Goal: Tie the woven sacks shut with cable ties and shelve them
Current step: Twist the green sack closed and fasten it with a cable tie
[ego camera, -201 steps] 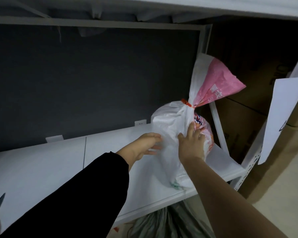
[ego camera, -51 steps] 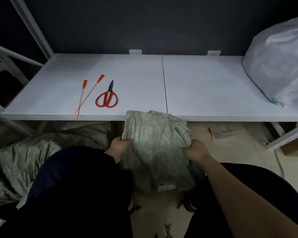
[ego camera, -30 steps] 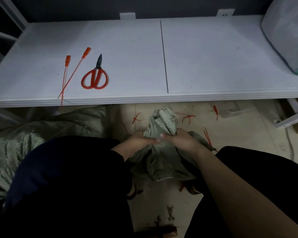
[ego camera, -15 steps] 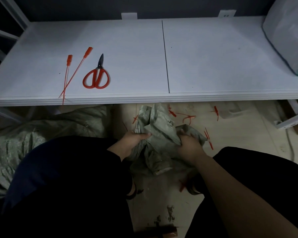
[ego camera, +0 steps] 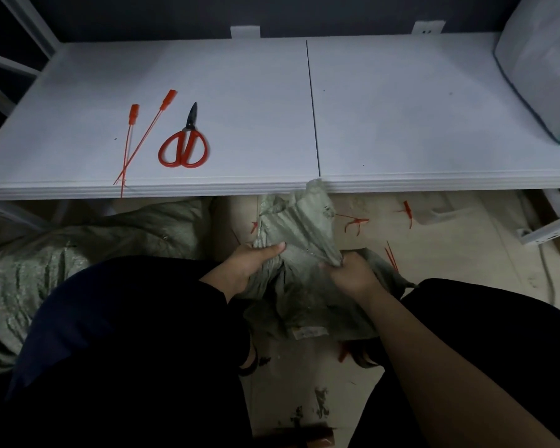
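Sack [ego camera: 299, 227] of green weave, contents hidden, has its neck gripped by left hand [ego camera: 248, 265] and right hand [ego camera: 353, 273].

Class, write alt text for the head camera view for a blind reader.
The left hand and right hand grip the bunched top of a green woven sack. On the white shelf beyond lie two orange cable ties and scissors.

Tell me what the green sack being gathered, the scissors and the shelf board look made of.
Green sack: woven plastic, probably polypropylene; matte, fine weave grain, stiff creases. Scissors: dark metal blades; glossy red loops, plastic or coated. Shelf board: smooth matte white with a ribbed front edge; painted metal or laminate, unclear.
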